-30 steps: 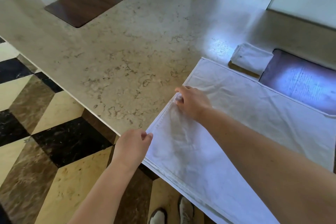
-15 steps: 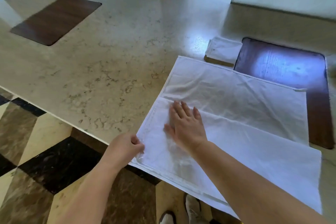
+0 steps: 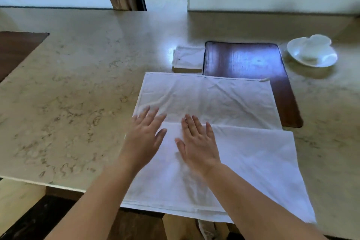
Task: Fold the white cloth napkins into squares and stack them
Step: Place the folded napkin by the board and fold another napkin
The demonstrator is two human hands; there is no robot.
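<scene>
A large white cloth napkin [image 3: 243,154] lies spread on the marble counter, its near part folded over so a fold edge runs across the middle. Its near edge hangs slightly over the counter's front. My left hand [image 3: 145,132] lies flat with straight fingers on the napkin's left side, across the fold edge. My right hand [image 3: 196,140] presses flat on the folded layer just beside it. A small folded white napkin [image 3: 188,57] sits farther back, left of a dark placemat.
A dark wooden placemat [image 3: 251,60] lies behind the napkin, partly under it. A white dish [image 3: 311,51] stands at the back right. Another dark placemat [image 3: 17,48] is at the far left. The counter's front edge [image 3: 39,183] runs near me.
My left hand let go of the napkin's near left corner and moved onto the cloth, flat. My right hand stays flat on the folded layer. The view swung to face the counter squarely.
</scene>
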